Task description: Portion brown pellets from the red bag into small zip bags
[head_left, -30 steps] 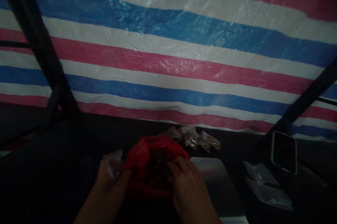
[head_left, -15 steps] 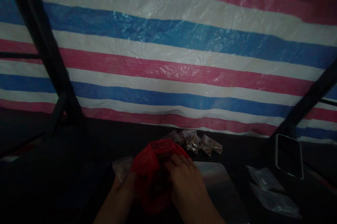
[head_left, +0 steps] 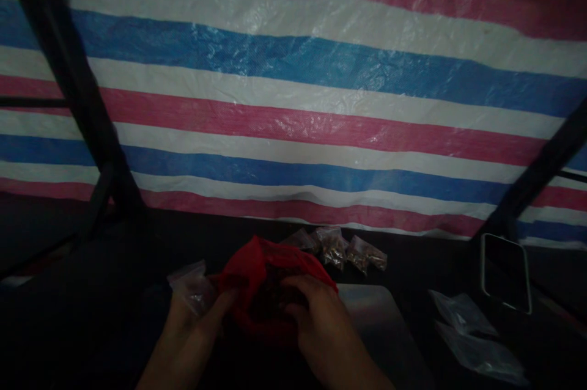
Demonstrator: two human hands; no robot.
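Note:
A red plastic bag (head_left: 257, 268) with dark brown pieces inside sits low in the dim middle of the view. My right hand (head_left: 316, 323) reaches into its open mouth, fingers curled over the contents. My left hand (head_left: 197, 323) holds a small clear plastic bag (head_left: 190, 286) against the red bag's left side. Just behind the red bag lie three small clear bags filled with brown pieces (head_left: 342, 249).
A flat metal plate (head_left: 380, 329) lies right of my hands. Empty clear bags (head_left: 472, 335) rest further right, beside a phone (head_left: 504, 271) propped upright. A red, white and blue striped tarp (head_left: 293, 103) fills the back, with dark metal struts (head_left: 77, 90) on both sides.
The red bag's mouth was squeezed narrower half a second ago and is spread wider again now. My left hand with the clear bag has shifted left and come more into sight.

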